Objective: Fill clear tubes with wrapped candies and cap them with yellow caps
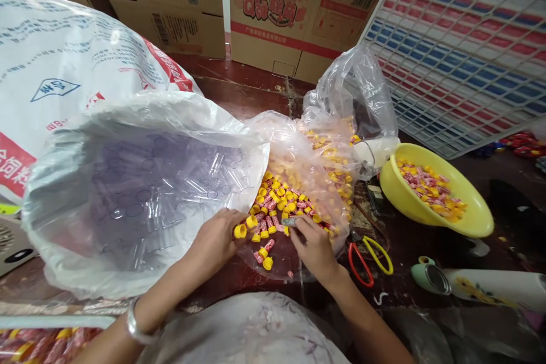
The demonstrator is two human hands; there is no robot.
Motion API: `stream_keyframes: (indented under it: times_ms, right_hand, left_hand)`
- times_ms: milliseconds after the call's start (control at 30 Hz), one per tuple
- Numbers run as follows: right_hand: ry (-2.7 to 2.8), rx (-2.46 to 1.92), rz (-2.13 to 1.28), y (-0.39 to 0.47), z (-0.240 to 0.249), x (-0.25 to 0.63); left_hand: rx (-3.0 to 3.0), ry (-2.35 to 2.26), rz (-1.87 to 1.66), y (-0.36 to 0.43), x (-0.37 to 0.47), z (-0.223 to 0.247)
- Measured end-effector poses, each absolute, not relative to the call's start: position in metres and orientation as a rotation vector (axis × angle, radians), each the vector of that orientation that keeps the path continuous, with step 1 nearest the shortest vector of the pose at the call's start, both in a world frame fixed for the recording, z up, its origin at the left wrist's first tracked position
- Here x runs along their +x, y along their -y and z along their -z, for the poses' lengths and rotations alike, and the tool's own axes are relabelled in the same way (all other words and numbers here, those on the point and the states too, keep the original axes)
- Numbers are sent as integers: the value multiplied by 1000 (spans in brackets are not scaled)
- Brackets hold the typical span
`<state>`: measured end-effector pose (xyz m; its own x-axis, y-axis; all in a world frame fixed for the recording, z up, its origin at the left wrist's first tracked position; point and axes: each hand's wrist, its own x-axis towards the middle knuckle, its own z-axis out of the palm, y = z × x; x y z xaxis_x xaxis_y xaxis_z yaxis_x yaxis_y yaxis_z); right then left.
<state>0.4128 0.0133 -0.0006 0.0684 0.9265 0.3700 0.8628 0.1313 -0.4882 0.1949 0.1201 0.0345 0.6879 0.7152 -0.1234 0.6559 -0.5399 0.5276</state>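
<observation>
My left hand [220, 234] is closed on yellow caps [240, 231] at its fingertips, near the rim of a bag-lined basin [170, 182]. Between the thumb and fingers of my right hand [314, 245] is a small grey-green patterned tube [289, 222]. Under and between my hands lies a pile of small red-and-white tubes with yellow caps [273, 199], spilling from a clear plastic bag [298, 148]. A few loose capped tubes [264, 250] lie closer to me. Clear, round-ended shapes show inside the basin liner.
Scissors [367, 261] with red and yellow handles lie right of my right hand. Beyond them stand a yellow bowl [392, 205] of similar pieces and a white flask [495, 286] lying sideways. Cardboard boxes [273, 11], a white sack [77, 57] and a wire rack [460, 40] surround the table.
</observation>
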Motion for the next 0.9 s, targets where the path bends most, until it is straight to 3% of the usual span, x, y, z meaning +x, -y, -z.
stream_keyframes:
  times_ms: [200,467,700,900]
  right_hand:
    - [1705,-1480,-616,-18,-37,407]
    - [1718,-1487,-650,-20,-42,402]
    - [1845,-1414,-591,-10,-38,381]
    - [1904,-1426,-190,-6,-20,356]
  left_hand:
    - [1695,-890,-278,-92,182,-26]
    - [1618,-884,-305,-83,180,-28]
    - [1018,-704,-387,-71,185,-25]
    - [718,-750,-467,-62,191,-22]
